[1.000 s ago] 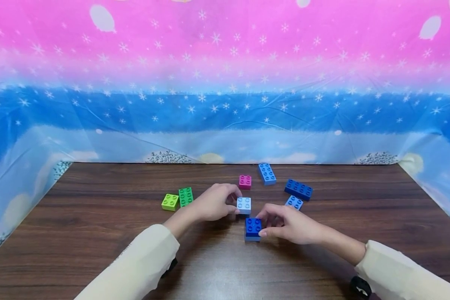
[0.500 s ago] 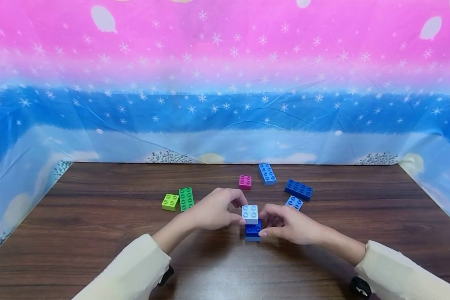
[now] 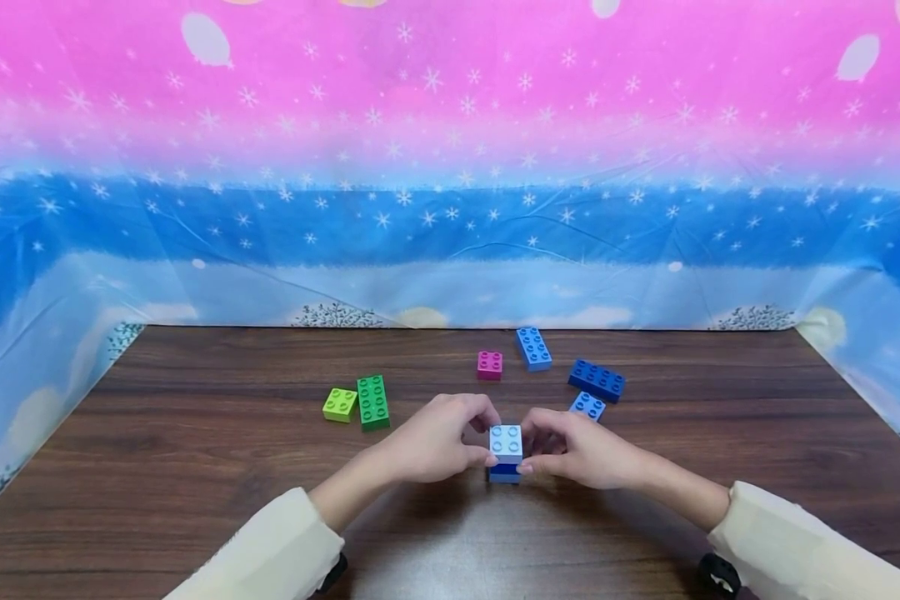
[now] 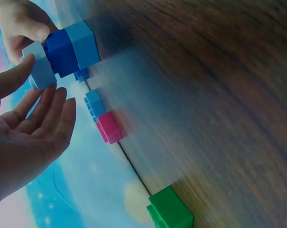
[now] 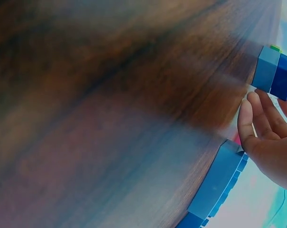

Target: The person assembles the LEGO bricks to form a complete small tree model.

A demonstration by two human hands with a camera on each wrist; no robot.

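Observation:
A pale blue brick (image 3: 506, 454) sits at the top of a small stack, pinched between the thumb and fingers of my left hand (image 3: 437, 437). Under it is a dark blue brick (image 4: 61, 53), and a medium blue brick (image 4: 84, 43) forms the base on the table. Some dark blue studs show at the joint in the left wrist view, where the pale brick looks slightly tilted. From the other side, my right hand (image 3: 591, 450) grips the dark blue brick with thumb and fingers.
Behind the hands lie a pink brick (image 3: 490, 365), a long light blue brick (image 3: 534, 348), a long navy brick (image 3: 597, 380) and a small blue brick (image 3: 587, 406). Lime (image 3: 340, 405) and green (image 3: 372, 402) bricks lie left on the wooden table (image 3: 195, 500). A patterned cloth (image 3: 450, 225) borders the back.
My left hand has carried the pale blue brick toward me and rightward, from behind the dark blue brick to on top of it. The right hand has stayed in place.

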